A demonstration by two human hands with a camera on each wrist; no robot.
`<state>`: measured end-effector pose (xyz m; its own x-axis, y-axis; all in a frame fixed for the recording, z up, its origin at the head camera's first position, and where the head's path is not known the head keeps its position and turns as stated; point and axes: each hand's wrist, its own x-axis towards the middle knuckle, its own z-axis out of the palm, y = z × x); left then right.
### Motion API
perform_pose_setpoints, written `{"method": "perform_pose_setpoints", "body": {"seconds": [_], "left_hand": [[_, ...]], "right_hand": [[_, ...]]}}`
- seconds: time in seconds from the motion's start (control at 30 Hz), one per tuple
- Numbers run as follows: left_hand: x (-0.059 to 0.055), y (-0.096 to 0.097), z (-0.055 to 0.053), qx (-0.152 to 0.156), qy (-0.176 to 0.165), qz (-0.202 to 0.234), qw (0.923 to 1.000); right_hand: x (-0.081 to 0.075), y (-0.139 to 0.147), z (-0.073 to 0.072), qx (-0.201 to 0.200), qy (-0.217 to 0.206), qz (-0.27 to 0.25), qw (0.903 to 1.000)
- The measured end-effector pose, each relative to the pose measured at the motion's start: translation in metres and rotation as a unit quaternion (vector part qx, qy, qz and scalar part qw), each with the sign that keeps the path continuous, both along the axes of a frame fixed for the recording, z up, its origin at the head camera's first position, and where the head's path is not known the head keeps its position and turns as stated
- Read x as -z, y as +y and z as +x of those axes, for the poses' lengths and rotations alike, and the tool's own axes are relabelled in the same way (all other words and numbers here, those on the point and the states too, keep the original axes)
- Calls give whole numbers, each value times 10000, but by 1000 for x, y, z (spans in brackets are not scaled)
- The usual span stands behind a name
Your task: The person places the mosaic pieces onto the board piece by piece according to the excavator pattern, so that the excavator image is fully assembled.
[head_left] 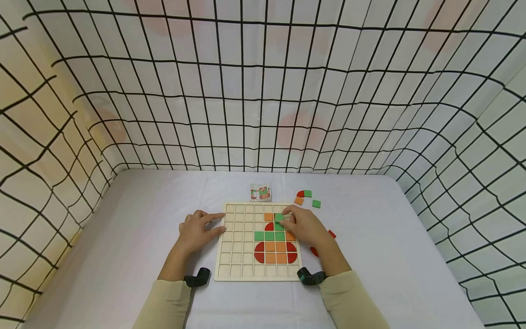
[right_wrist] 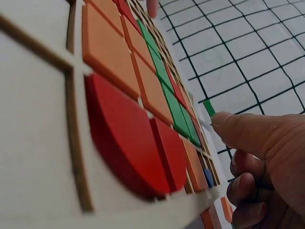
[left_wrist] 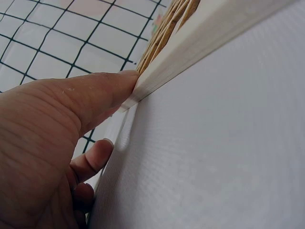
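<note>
A pale wooden grid board [head_left: 240,246] lies flat, with coloured tiles in its right half. My right hand [head_left: 306,226] pinches a green square tile [right_wrist: 208,108] between thumb and fingers, over the board's upper right cells. Below it are a red quarter-round tile [head_left: 269,226], a row of green squares [head_left: 269,236] and an orange square [head_left: 290,236]. Lower still, orange squares [head_left: 270,246] sit between red rounded tiles [head_left: 260,252]. My left hand [head_left: 195,232] touches the board's left edge with extended thumb and index finger; its other fingers are bent.
Behind the board stands a small pattern card [head_left: 260,192] with a coloured grid. Loose tiles, including a green square [head_left: 316,204] and an orange one [head_left: 299,200], lie at the back right. More red tiles [head_left: 314,251] lie partly under my right forearm. Black netting [head_left: 263,100] encloses the white table [head_left: 370,228].
</note>
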<state>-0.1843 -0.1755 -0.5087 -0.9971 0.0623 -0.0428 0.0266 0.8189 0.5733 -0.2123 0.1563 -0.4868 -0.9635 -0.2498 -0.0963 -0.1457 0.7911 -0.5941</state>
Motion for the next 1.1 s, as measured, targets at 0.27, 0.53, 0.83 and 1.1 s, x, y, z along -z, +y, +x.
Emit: {"method": "perform_pose_setpoints", "body": {"seconds": [0.27,0.53,0.83,1.1], "left_hand": [[1,0,-1,-8,-2,-12,10000],[3,-1,-2,8,8,-4,10000],[4,-1,-2,21,21,-20,10000],[3,-1,-2,-4,-3,-16,10000]], "right_hand": [[2,-17,1,-277,6,43,9996],[1,-35,3,-598,112,204,9979],[-2,-47,6,-736,109,290,9968],[1,-52,5,-831,192,392,9956]]}}
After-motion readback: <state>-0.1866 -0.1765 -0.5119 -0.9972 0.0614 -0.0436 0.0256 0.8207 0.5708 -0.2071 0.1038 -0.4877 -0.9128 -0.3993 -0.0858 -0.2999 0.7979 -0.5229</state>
